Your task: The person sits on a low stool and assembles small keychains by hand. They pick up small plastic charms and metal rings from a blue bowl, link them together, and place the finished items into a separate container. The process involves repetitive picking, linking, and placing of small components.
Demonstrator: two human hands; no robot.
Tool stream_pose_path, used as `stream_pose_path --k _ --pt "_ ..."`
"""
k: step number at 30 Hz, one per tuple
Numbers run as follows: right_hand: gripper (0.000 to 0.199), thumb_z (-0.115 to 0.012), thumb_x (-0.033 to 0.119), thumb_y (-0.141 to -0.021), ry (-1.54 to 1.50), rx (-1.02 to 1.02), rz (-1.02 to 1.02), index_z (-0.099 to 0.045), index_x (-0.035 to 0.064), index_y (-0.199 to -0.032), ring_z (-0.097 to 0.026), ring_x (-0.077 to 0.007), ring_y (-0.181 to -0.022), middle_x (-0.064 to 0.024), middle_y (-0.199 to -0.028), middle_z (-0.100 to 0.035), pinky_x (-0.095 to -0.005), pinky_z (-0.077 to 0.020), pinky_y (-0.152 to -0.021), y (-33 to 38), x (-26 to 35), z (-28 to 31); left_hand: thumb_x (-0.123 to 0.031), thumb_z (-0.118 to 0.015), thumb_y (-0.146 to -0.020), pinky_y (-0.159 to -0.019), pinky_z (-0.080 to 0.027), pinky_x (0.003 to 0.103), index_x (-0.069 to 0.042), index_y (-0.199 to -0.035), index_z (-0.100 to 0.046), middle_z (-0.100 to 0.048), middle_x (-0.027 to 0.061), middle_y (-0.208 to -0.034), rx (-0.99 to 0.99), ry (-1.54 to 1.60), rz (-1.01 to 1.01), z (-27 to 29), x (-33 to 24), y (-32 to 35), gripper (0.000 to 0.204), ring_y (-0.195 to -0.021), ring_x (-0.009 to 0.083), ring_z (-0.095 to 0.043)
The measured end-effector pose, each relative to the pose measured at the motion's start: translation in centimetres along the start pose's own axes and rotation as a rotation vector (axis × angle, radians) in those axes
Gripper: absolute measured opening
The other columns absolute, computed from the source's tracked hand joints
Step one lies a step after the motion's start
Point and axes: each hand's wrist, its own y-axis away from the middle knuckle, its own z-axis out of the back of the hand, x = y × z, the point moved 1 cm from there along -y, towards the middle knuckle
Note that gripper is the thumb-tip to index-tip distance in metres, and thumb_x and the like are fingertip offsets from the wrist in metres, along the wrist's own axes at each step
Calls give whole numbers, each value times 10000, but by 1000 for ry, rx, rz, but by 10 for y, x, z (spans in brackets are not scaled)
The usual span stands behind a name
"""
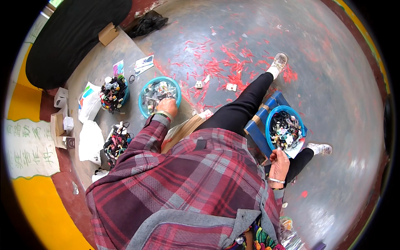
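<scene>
Your right hand (280,168) has its fingers drawn together, just beside a blue basin (268,131) of dark bands (278,121). Your left hand (167,107) overlaps another basin's rim (179,93); its grip you cannot tell. Beyond those fingers, red scraps (229,62) litter the floor (329,83).

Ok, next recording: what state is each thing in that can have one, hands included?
Left hand: over the left basin, fingertips hard to make out.
Right hand: fingers together at the right basin's near rim; any hold unclear.
Left basin: uncovered, with things inside.
Right basin: uncovered, filled with dark and pale pieces.
Black plastic bag: crumpled.
Red scraps: scattered across the floor.
</scene>
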Motion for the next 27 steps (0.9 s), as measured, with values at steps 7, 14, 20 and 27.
stream_pose_path --k 7,14,20,27 --pt "235 -601 228 -831 80 -30 -28 -629 8 -750 -519 -85 -573 -16 -643 -583 -216 -383 -537 0 1 0 -149 -453 -780 -707 -481 464 -43 -818 -645 -624 199 -865 42 -4 56 7 -5 -8 223 -816 356 -608" --pt "226 -614 227 -821 181 188 -199 -639 15 -746 -488 -53 -570 4 -644 -583 -199 -376 -537 11 -52 33 -201 -538 -792 -659 -437 437 -35 -727 -593 -592 158 -730 -214 209 -344 36 -98 -21 187 -738 343 -560" --pt "162 -615 173 -797 170 166 -199 -631 13 -781 -484 -48 -584 23 -668 -586 -200 -384 -534 21 -54 47 -165 -577 -772 -613 -402 443 -35 -586 -498 -528 145 -623 -250 428 -823 61 -214 7 240 -646 343 -519" --pt "179 -602 177 -798 213 -105 -74 -620 7 -745 -493 -47 -559 2 -631 -582 -200 -385 -506 27 -51 68 -144 -587 -760 -639 -406 395 -36 -622 -525 -545 117 -658 -14 554 -1330 50 -302 45 186 -669 306 -529"
